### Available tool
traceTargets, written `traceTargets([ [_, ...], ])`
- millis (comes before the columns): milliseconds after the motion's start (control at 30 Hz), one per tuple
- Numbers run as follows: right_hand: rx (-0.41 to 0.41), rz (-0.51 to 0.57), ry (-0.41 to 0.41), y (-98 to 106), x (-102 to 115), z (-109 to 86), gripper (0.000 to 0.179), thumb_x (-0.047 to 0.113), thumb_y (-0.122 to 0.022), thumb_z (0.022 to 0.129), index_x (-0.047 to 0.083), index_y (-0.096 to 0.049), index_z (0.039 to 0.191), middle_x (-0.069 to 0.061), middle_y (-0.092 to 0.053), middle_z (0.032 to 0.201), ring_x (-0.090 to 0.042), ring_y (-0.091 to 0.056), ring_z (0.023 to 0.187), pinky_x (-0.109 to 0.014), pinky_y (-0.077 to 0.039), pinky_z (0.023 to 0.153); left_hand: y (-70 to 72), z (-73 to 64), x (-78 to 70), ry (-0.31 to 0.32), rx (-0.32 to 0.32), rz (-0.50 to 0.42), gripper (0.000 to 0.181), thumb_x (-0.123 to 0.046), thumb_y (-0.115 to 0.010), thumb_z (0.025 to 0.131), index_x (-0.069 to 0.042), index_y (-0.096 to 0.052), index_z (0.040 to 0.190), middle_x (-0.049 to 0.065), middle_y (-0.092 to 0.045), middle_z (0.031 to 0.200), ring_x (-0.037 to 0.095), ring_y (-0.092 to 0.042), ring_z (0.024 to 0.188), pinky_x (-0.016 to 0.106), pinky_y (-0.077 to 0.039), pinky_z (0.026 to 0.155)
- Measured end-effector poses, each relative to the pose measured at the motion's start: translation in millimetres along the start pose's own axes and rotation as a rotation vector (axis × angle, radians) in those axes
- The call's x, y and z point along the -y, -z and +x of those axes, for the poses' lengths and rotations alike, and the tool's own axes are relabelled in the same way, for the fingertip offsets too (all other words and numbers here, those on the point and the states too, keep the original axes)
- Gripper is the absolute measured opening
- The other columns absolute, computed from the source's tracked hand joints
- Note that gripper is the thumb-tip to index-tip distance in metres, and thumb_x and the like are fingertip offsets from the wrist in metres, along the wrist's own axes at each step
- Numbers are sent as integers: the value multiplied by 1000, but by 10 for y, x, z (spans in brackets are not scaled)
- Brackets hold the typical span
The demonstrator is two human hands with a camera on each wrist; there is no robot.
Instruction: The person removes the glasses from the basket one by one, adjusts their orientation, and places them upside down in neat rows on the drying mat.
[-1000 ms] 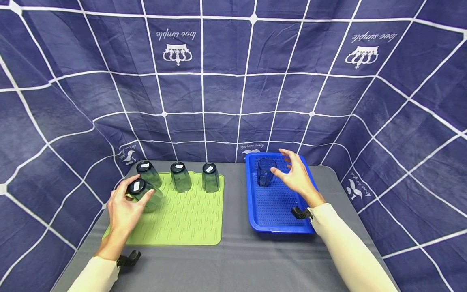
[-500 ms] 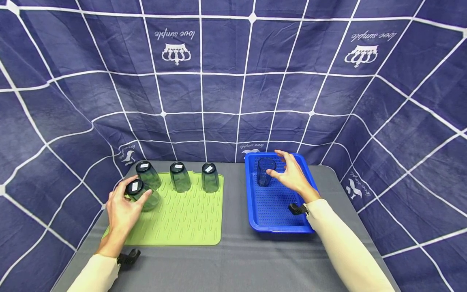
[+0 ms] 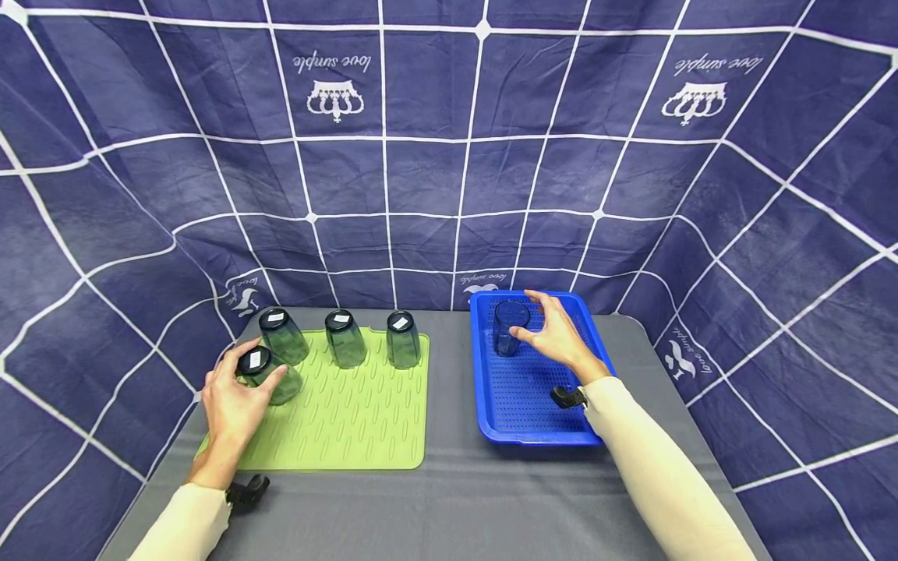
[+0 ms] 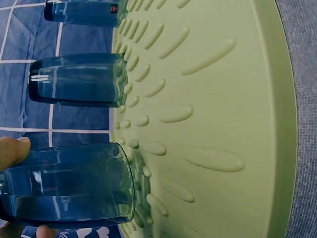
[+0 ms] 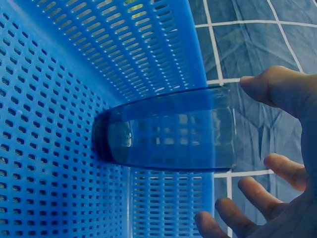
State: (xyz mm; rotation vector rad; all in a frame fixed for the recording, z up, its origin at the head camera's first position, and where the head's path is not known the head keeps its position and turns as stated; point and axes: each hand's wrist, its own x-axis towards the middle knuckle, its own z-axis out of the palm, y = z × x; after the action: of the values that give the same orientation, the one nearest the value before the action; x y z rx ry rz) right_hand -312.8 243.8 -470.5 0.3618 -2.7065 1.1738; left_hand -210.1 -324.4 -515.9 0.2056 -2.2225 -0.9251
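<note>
An upside-down tinted drinking glass point(image 3: 270, 378) is gripped near its base by my left hand point(image 3: 231, 397), over the left part of a green ridged mat point(image 3: 351, 436). Seen from the left wrist, the rim of this glass point(image 4: 69, 186) is at the mat's ridges; whether it touches I cannot tell. My right hand point(image 3: 561, 339) is above a blue perforated basket point(image 3: 484, 405), thumb and fingers spread around the top of another glass point(image 3: 510, 331). That glass stands mouth up inside, and the right wrist view shows a gap between its rim point(image 5: 233, 129) and the thumb point(image 5: 267, 87).
Along the mat's back edge stand three more upside-down glasses: a left one point(image 3: 284, 336), a middle one point(image 3: 345, 340) and a right one point(image 3: 403, 340). Grey cloth point(image 3: 449, 405) separates mat and basket. A blue checked curtain point(image 3: 421, 179) encloses the back and sides.
My left hand has shifted slightly left with the held glass. The right hand has moved a little left, closer around the glass in the basket.
</note>
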Motion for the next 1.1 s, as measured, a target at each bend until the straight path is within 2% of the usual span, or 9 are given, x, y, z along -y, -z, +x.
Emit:
traceTargets([
  [167,-32,-47,30,-79,-139,52,92,40,-94,93,3,-55,168,-33,-61,156,-52,-65,133,-64,-57,112,-25,10,42,31,4,7,70,-14,-105,83,-16,-78,147,25,-78,150,58,-65,111,63,-42,93],
  [333,-11,1,18,-92,-51,61,94,34,-92,92,1,-52,170,-36,-57,161,-58,-61,141,-72,-51,120,-55,11,72,56,2,16,70,-15,-105,82,-16,-78,147,27,-78,149,59,-64,111,66,-43,95],
  [400,-32,-18,26,-136,-129,97,92,39,-93,93,2,-54,168,-35,-59,159,-54,-63,138,-66,-54,119,-65,20,77,54,3,19,70,-15,-104,83,-15,-78,147,27,-77,149,60,-64,112,67,-43,97],
  [567,-23,-25,10,-150,-103,109,92,36,-94,94,2,-53,169,-36,-59,159,-53,-64,138,-65,-55,118,-80,30,79,31,6,26,69,-16,-104,82,-14,-78,146,30,-78,144,62,-64,112,69,-43,97],
  [700,20,-3,-28,-128,1,101,95,28,-94,96,1,-47,173,-36,-55,165,-55,-60,148,-70,-50,125,-79,30,79,21,2,27,69,-16,-104,82,-13,-79,145,33,-78,141,62,-63,110,68,-43,95],
  [767,18,5,-5,-167,-119,153,96,34,-94,96,4,-47,174,-33,-56,166,-51,-61,148,-66,-51,125,-80,31,84,22,1,30,68,-16,-104,82,-13,-79,145,33,-78,140,62,-62,108,67,-43,94],
  [933,16,-9,10,-204,-112,176,95,32,-93,97,1,-47,173,-34,-57,166,-52,-61,148,-66,-50,126,-91,41,111,34,-4,31,69,-16,-105,82,-13,-79,145,33,-78,142,62,-63,110,68,-43,96],
  [967,23,-23,-14,-186,-2,143,93,26,-91,97,-2,-46,173,-37,-55,166,-56,-58,149,-70,-47,127,-96,43,119,37,-4,32,69,-16,-105,82,-13,-79,145,33,-78,142,62,-63,111,68,-43,97],
  [1100,24,-28,7,-219,-32,148,92,29,-91,98,-3,-46,172,-37,-56,167,-56,-53,156,-71,-42,132,-127,55,151,43,8,39,70,-16,-105,82,-13,-78,146,33,-77,143,63,-63,116,68,-43,100],
])
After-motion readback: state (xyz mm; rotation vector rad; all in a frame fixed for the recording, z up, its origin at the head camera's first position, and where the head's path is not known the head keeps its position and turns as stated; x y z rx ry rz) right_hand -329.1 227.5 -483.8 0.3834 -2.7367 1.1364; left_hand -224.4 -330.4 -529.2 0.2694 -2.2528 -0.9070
